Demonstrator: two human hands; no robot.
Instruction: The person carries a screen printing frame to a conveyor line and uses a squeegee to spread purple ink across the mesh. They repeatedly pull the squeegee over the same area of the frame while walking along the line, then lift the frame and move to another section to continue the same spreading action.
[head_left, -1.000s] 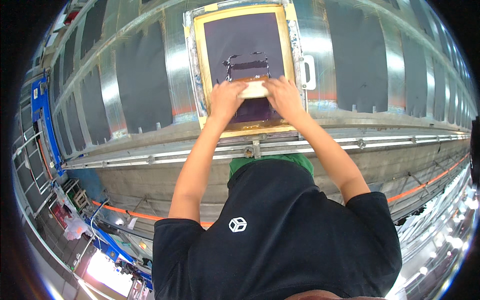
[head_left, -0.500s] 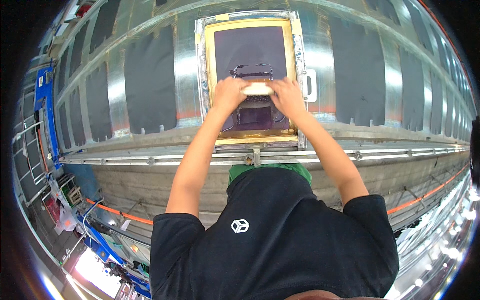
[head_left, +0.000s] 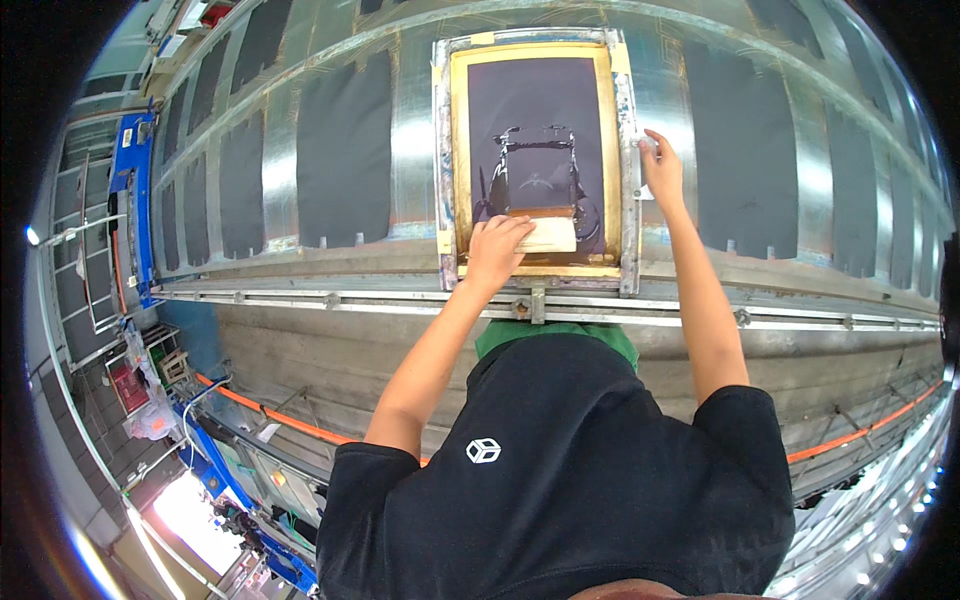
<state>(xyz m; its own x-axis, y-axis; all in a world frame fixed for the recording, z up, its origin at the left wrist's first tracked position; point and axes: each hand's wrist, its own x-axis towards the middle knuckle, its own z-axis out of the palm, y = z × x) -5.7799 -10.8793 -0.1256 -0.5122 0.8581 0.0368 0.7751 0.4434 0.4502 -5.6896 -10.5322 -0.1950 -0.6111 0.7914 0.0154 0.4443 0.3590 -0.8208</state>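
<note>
The person's left hand [head_left: 497,245] is gripping the left end of a pale wooden squeegee [head_left: 552,236], which lies within the lower part of a framed screen [head_left: 461,150], among glossy dark ink [head_left: 588,212]. The right hand [head_left: 662,168] is closed around the white handle [head_left: 644,188] at the frame's right side. Dark grey sheets [head_left: 345,150] lie along the metallic table [head_left: 414,150], on both sides of the frame.

the screen [head_left: 535,95] is clear beyond the obstructing squeegee [head_left: 552,236] and left hand [head_left: 494,247].
</note>
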